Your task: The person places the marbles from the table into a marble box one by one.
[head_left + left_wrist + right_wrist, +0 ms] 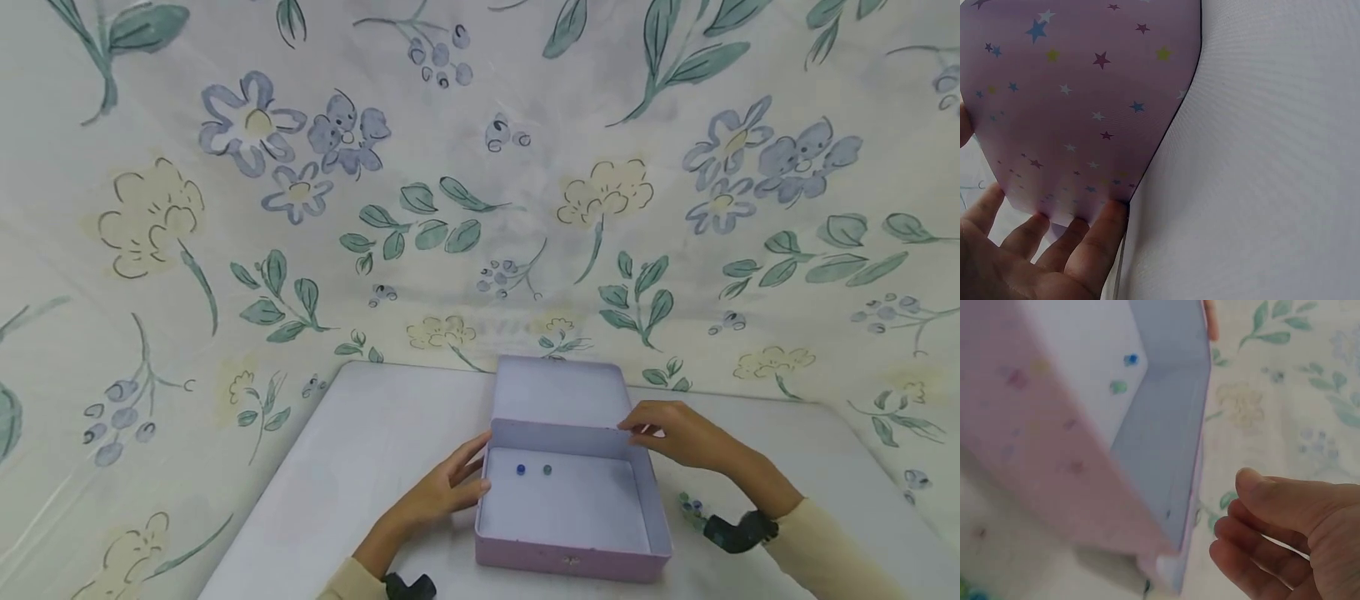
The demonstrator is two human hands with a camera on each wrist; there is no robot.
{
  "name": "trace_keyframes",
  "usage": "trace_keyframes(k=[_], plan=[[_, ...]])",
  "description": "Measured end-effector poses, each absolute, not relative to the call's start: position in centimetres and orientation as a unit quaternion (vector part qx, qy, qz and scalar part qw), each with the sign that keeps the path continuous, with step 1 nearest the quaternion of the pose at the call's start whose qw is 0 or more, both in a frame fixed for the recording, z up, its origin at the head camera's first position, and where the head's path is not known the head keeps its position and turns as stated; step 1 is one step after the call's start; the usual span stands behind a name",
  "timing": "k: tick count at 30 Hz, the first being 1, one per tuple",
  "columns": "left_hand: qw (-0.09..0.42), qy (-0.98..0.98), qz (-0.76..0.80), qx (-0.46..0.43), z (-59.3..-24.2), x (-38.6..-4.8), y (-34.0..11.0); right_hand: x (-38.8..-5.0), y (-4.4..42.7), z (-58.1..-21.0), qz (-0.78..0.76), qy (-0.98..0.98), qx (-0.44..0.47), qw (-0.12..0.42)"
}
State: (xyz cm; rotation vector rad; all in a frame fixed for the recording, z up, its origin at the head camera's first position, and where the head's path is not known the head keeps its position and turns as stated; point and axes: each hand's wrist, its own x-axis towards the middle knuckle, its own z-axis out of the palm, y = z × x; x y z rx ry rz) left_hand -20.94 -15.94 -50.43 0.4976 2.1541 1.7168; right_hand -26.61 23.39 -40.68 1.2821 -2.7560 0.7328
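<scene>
A pink box (pixel 573 563) with a pale lilac inside sits on the white table, its lid (pixel 558 392) tipped back behind it. Inside lie a small blue bead (pixel 521 470) and a small green bead (pixel 547 470), side by side. My left hand (pixel 438 492) rests along the box's left side; in the left wrist view its fingertips (pixel 1107 219) touch the star-printed wall (pixel 1085 125). Beside the box's back right corner is my right hand (pixel 686 433), fingers loosely bent. In the right wrist view that hand (pixel 1279 531) holds nothing and appears apart from the rim.
Several small green and blue beads (pixel 691 507) lie in a cluster on the table (pixel 360 442), right of the box and below my right forearm. A floral cloth (pixel 480 208) covers the background beyond the table's back edge.
</scene>
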Motion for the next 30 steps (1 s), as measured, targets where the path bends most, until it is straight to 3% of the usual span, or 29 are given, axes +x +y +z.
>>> trace_keyframes(k=[14, 21, 30], plan=[[0.173, 0.753, 0.61, 0.177, -50.5, -21.2, -15.9, -24.7, 30.4, -44.6, 0.271, -0.895, 0.352, -0.051], [0.174, 0.751, 0.612, 0.179, -50.6, -21.1, -15.8, -24.1, 31.0, -47.1, 0.279, -0.888, 0.344, -0.119], [0.173, 0.752, 0.611, 0.177, -50.5, -21.1, -15.8, -23.7, 30.4, -47.6, 0.25, -0.898, 0.345, -0.113]])
